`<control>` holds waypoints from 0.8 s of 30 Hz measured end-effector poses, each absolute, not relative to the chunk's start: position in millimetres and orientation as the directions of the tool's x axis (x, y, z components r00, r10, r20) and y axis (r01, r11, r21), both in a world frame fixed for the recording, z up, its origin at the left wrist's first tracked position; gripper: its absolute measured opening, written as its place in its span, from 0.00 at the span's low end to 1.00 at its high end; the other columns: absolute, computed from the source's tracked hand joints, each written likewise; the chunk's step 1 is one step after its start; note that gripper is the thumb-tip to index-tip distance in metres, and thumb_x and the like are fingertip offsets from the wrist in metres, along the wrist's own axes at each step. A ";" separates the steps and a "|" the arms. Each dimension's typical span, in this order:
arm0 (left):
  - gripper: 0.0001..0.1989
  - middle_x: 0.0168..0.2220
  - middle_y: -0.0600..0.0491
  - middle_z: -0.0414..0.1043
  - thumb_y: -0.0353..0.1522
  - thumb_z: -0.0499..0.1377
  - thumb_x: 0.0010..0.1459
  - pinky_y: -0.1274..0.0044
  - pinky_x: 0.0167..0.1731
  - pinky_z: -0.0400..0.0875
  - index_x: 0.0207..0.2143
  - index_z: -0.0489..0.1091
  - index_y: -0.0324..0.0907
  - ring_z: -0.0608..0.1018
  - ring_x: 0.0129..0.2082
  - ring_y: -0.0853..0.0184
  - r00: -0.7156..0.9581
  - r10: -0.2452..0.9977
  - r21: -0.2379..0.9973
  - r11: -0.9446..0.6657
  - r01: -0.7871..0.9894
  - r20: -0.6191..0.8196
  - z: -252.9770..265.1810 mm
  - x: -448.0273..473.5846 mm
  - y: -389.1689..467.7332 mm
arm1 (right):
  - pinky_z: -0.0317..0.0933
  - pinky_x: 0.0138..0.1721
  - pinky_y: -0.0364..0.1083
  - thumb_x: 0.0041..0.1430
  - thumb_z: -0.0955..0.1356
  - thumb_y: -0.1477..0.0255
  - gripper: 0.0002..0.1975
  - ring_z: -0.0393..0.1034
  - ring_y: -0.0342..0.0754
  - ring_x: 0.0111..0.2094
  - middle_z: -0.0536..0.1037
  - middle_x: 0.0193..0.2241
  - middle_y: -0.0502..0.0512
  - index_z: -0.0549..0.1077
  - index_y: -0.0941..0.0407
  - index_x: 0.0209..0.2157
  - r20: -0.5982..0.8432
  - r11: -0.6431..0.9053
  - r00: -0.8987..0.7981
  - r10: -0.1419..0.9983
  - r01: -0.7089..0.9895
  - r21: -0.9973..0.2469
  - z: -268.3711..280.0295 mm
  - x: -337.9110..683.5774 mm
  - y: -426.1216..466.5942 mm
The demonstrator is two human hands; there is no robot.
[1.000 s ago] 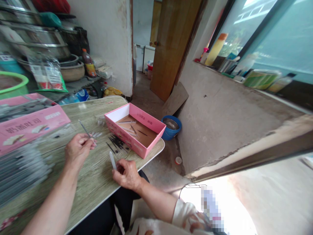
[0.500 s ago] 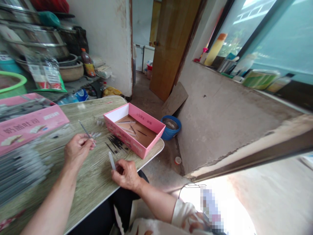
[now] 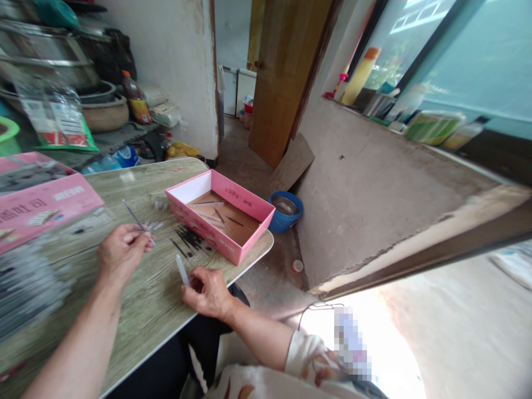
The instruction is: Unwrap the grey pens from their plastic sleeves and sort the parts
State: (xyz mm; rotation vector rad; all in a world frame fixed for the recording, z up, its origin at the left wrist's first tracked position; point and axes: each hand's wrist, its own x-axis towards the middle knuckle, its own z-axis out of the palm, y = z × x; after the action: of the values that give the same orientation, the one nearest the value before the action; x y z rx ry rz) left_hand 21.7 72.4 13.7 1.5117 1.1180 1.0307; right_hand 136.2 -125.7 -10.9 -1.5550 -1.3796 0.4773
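A thin dark stick [image 3: 133, 214] with a paler lower end is held aslant over the tabletop [image 3: 145, 299] — well in from the near edge. A translucent whitish tube [image 3: 182, 270] is held close to that edge — tilted, its upper end leaning left.

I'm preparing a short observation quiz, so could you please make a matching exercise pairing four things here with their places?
1. thin grey rod
2. whitish translucent tube
3. blue bucket
4. cluster of black pieces

A. on the floor
B. in the left hand
C. on the table, beside the right-hand pink box
D. in the right hand

Pairs: 1-B, 2-D, 3-A, 4-C
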 end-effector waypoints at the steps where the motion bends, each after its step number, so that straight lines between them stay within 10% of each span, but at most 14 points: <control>1: 0.14 0.22 0.59 0.71 0.27 0.62 0.46 0.81 0.22 0.70 0.37 0.65 0.37 0.72 0.19 0.73 0.220 0.971 0.980 -0.124 0.158 0.087 14.6 22.3 71.9 | 0.55 0.23 0.37 0.52 0.66 0.69 0.05 0.60 0.39 0.20 0.66 0.20 0.46 0.68 0.56 0.27 0.297 0.108 0.283 0.912 0.533 -0.839 -10.5 136.2 -125.9; 15: 0.14 0.21 0.60 0.72 0.27 0.63 0.44 0.79 0.22 0.71 0.36 0.66 0.37 0.73 0.18 0.72 0.197 0.975 0.982 -0.129 0.137 0.101 10.6 21.7 73.1 | 0.55 0.23 0.38 0.51 0.67 0.70 0.04 0.61 0.39 0.21 0.67 0.20 0.46 0.70 0.56 0.27 0.289 0.101 0.298 0.910 0.516 -0.850 -9.1 135.4 -126.7; 24: 0.17 0.23 0.56 0.73 0.36 0.65 0.43 0.77 0.24 0.72 0.34 0.66 0.38 0.74 0.21 0.70 0.279 0.958 0.997 -0.059 -0.053 0.072 16.2 7.5 56.9 | 0.52 0.21 0.38 0.52 0.68 0.69 0.06 0.60 0.39 0.20 0.66 0.19 0.45 0.70 0.57 0.26 0.187 0.108 0.373 0.909 0.223 -0.969 -3.5 137.3 -117.1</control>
State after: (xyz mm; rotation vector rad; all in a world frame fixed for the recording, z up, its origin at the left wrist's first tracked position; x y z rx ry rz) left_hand 7.5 56.9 16.2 1.3459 0.9336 1.0636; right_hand 137.3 -117.1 -3.5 -1.3998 -1.1095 0.7004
